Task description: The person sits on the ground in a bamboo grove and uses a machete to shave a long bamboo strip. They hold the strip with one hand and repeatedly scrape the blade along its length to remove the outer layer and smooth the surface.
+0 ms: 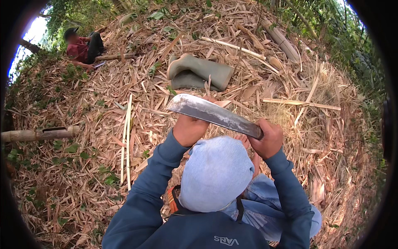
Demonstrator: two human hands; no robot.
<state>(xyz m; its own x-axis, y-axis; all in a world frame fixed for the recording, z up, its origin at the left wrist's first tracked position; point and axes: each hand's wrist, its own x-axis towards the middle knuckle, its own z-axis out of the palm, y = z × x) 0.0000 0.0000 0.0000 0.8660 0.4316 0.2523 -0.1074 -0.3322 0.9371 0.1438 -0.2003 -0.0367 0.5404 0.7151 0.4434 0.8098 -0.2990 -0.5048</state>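
Observation:
A machete [217, 116] with a broad, worn blade lies slantwise across the space above my lap, its tip to the left. My right hand [268, 141] is closed at the handle end, and the handle itself is hidden in the grip. Under the blade near the tip is my left hand [190, 129]. Its fingers look curled, with a few showing past the blade's far edge, but the blade covers most of them. Whatever they hold cannot be made out. Below the blade rises my knee in light blue jeans [217, 174]; part of a bare foot [256, 164] shows beside it.
Green rubber boots [203, 70] lie ahead on dry leaf litter. Pale split strips [126, 141] rest at the left, another strip [302, 103] at the right. A bamboo pole [39, 134] enters from the left. Far left, a person in red [78, 50] sits near a blade.

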